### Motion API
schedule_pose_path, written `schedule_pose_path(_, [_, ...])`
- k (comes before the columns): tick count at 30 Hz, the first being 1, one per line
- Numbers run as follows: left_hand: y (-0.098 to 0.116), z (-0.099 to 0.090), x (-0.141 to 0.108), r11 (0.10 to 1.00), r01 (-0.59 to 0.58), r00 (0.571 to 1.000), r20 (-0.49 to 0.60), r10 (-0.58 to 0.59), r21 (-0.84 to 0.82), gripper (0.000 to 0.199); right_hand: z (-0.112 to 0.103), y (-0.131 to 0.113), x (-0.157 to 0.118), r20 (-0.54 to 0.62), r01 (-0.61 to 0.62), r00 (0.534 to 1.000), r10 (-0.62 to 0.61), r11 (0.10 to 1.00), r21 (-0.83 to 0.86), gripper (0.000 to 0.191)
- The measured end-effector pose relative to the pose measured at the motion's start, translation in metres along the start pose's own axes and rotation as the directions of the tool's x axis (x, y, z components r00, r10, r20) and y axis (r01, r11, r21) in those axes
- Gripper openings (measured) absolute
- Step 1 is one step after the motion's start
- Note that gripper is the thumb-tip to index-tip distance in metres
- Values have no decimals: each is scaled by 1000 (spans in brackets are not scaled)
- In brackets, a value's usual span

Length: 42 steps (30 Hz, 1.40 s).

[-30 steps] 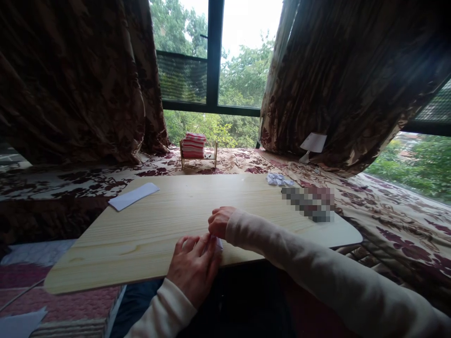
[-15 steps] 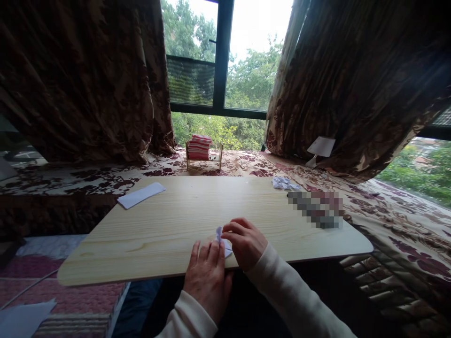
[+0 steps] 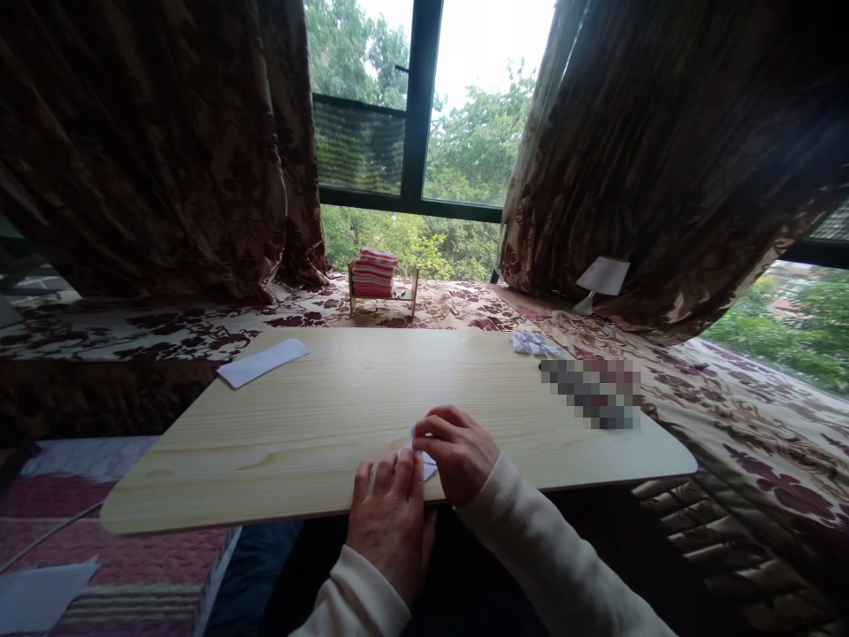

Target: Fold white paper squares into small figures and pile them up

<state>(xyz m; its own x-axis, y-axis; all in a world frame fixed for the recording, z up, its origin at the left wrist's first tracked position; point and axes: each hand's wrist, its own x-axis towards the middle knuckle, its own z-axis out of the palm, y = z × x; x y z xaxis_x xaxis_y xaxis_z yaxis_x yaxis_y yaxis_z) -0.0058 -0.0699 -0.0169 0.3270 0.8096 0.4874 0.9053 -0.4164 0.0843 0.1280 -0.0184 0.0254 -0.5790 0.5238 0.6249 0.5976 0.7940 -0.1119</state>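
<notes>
A small folded piece of white paper point(image 3: 428, 466) lies near the front edge of the wooden table point(image 3: 318, 398), mostly covered by my hands. My left hand point(image 3: 388, 509) rests with its fingers stretched out, the fingertips pressing the paper against the tabletop. Above it, my right hand point(image 3: 457, 449) is closed in a pinch on an upper part of the same paper, which stands up from the table between the two hands. The exact shape of the folds is hidden by the fingers.
A flat white paper strip point(image 3: 263, 363) lies at the table's far left. Crumpled or folded white pieces point(image 3: 534, 344) sit at the far right, near a blurred-out patch point(image 3: 590, 394). On the sill beyond stand a small rack with striped cloths point(image 3: 375, 272) and a white lamp point(image 3: 602, 276).
My right fingers have closed further over the raised paper tip, so less of it shows. My left hand stays in place. The whole view has shifted slightly.
</notes>
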Motion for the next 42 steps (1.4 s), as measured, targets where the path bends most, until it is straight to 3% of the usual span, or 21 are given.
schedule_pose_path(7, [1, 5, -4, 1000, 3, 998, -70, -2, 17, 46, 11, 0, -6, 61, -67, 996, 68, 997, -24, 12])
schedule_pose_path(18, [3, 12, -4, 1000, 12, 992, -126, -14, -16, 48, 23, -22, -8, -11, -309, 948, 319, 907, -288, 24])
schedule_pose_path(25, [4, 10, -5, 997, 34, 996, -82, -39, -63, 50, 18, -25, -10, 78, -225, 962, 260, 925, -307, 26])
schedule_pose_path(30, [5, 11, -3, 998, 45, 992, -113, -48, -32, 46, 17, -24, -20, 91, -183, 971, 220, 935, -303, 33])
schedule_pose_path(35, [6, 9, -3, 998, 50, 993, -108, -53, -23, 45, 20, -16, -25, 65, -84, 992, 109, 949, -304, 26])
schedule_pose_path(42, [6, 6, -4, 999, 33, 997, -70, -32, 4, 49, 8, -6, -23, 161, -1, 986, 45, 965, -263, 27])
